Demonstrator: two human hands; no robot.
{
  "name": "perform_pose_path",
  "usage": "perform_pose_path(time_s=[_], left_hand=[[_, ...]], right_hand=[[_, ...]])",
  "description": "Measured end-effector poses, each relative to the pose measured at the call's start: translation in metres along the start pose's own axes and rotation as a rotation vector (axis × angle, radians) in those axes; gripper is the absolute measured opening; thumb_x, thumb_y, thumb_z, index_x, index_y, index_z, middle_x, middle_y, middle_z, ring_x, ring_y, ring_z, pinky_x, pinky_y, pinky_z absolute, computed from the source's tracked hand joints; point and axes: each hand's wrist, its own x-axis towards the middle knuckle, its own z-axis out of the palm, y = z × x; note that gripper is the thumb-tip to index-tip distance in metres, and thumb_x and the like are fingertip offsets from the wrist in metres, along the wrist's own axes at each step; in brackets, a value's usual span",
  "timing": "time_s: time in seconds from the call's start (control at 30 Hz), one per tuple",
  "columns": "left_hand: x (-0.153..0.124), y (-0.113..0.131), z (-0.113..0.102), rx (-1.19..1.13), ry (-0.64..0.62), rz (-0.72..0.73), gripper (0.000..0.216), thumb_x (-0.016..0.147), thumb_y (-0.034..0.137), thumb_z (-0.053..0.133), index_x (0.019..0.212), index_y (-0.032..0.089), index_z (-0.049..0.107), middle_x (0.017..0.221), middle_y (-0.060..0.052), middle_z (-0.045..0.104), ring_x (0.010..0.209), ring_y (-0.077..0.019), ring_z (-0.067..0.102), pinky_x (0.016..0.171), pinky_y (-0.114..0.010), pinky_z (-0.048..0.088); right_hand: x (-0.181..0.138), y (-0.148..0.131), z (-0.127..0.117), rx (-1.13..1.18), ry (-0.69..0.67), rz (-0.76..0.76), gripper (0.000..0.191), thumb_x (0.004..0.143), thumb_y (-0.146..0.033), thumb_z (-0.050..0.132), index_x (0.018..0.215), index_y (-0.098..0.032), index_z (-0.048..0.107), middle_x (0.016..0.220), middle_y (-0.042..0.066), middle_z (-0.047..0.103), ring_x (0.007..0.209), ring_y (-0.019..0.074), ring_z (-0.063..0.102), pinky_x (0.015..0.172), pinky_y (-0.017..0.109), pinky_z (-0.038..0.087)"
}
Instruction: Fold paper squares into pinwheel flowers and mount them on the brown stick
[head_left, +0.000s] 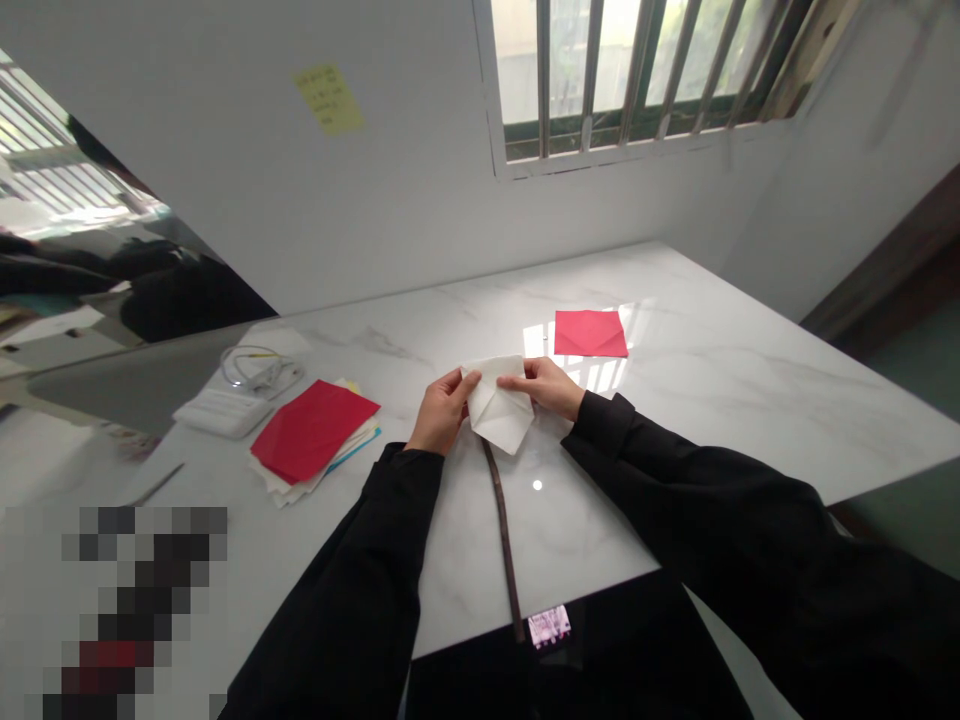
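Between my two hands is a creased sheet of white paper (504, 412), partly folded, held just above the marble-look table. My left hand (441, 410) pinches its left upper edge between thumb and fingers. On the other side, my right hand (551, 386) is closed on the right upper part, its thumb pressed on the face of the paper. A thin brown stick (501, 510) lies below the paper, running toward me past the table's front edge; its upper end is hidden behind the paper.
Beyond my right hand lies a creased red paper (590, 333). To the left rests a stack of papers with a red sheet (315, 430) on top, beside a white power strip (223, 412) and a coiled cable (259, 370). A yellow note (330, 100) sticks to the wall.
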Motion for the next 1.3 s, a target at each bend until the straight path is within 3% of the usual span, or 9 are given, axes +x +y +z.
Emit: perform_pose_path(time_s=[0.17,0.33,0.47,0.6,0.77,1.0,1.13,1.23,1.3], left_hand=[[-0.001,-0.003,0.000,0.055,-0.068,0.018,0.058,0.071,0.052,0.090,0.108,0.010,0.077,0.093,-0.010,0.078,0.081,-0.0220,0.070,0.074,-0.031,0.055],[0.003,0.001,-0.005,0.125,0.018,0.061,0.059,0.079,0.049,0.080,0.126,0.015,0.069,0.093,-0.006,0.075,0.073,-0.0172,0.068,0.065,-0.028,0.056],[0.001,0.014,-0.011,0.245,-0.015,0.137,0.060,0.078,0.028,0.070,0.137,0.023,0.063,0.106,-0.005,0.071,0.066,-0.0114,0.066,0.064,-0.027,0.058],[-0.006,0.022,-0.011,0.357,-0.130,0.199,0.048,0.073,0.024,0.076,0.121,0.021,0.071,0.113,-0.007,0.071,0.070,-0.0145,0.072,0.068,-0.030,0.060],[-0.009,0.017,-0.008,0.350,-0.134,0.166,0.040,0.072,0.043,0.090,0.099,0.017,0.077,0.079,-0.006,0.074,0.073,-0.0226,0.074,0.069,-0.032,0.058],[-0.005,0.011,-0.006,0.303,-0.072,0.197,0.045,0.073,0.056,0.090,0.085,0.016,0.075,0.073,-0.006,0.072,0.066,-0.0204,0.070,0.066,-0.032,0.056],[-0.004,0.011,-0.007,0.246,-0.083,0.180,0.053,0.073,0.051,0.090,0.109,0.017,0.073,0.085,-0.004,0.073,0.068,-0.0180,0.071,0.066,-0.031,0.057],[-0.005,0.013,-0.006,0.221,-0.095,0.135,0.075,0.073,0.043,0.091,0.137,0.020,0.061,0.087,0.000,0.071,0.070,-0.0172,0.072,0.068,-0.029,0.058],[-0.005,0.013,-0.006,0.208,-0.095,0.107,0.084,0.072,0.040,0.091,0.146,0.020,0.054,0.086,0.001,0.070,0.072,-0.0169,0.073,0.069,-0.029,0.058]], right_hand=[[0.000,-0.001,0.001,0.020,0.016,-0.004,0.041,0.073,-0.043,0.092,0.097,-0.013,0.079,0.093,0.008,0.080,0.079,0.0185,0.071,0.068,0.027,0.056],[0.001,-0.002,-0.002,0.019,0.088,0.025,0.041,0.074,-0.044,0.092,0.099,-0.014,0.079,0.095,0.008,0.080,0.078,0.0186,0.071,0.064,0.026,0.055],[0.005,-0.002,-0.009,0.086,0.195,0.050,0.035,0.076,-0.041,0.089,0.096,-0.014,0.077,0.091,0.007,0.079,0.074,0.0169,0.070,0.060,0.024,0.053],[0.009,0.000,-0.016,0.184,0.230,0.091,0.031,0.076,-0.037,0.089,0.090,-0.013,0.074,0.084,0.006,0.077,0.070,0.0161,0.069,0.060,0.024,0.054],[0.008,-0.002,-0.017,0.234,0.209,0.124,0.032,0.077,-0.035,0.087,0.093,-0.012,0.073,0.088,0.008,0.077,0.072,0.0168,0.070,0.062,0.026,0.055],[0.004,-0.006,-0.014,0.086,0.167,0.100,0.035,0.075,-0.044,0.087,0.078,-0.016,0.067,0.057,-0.004,0.054,0.049,0.0086,0.041,0.045,0.024,0.028],[0.004,-0.007,-0.012,0.071,0.167,0.095,0.035,0.073,-0.044,0.086,0.080,-0.015,0.069,0.061,-0.003,0.057,0.051,0.0086,0.042,0.046,0.024,0.026],[0.003,-0.007,-0.012,0.090,0.157,0.101,0.036,0.073,-0.042,0.086,0.092,-0.014,0.074,0.076,0.002,0.069,0.060,0.0115,0.055,0.051,0.023,0.036],[0.003,-0.006,-0.012,0.074,0.143,0.095,0.040,0.074,-0.044,0.086,0.098,-0.014,0.076,0.085,0.004,0.074,0.068,0.0139,0.062,0.056,0.023,0.042]])
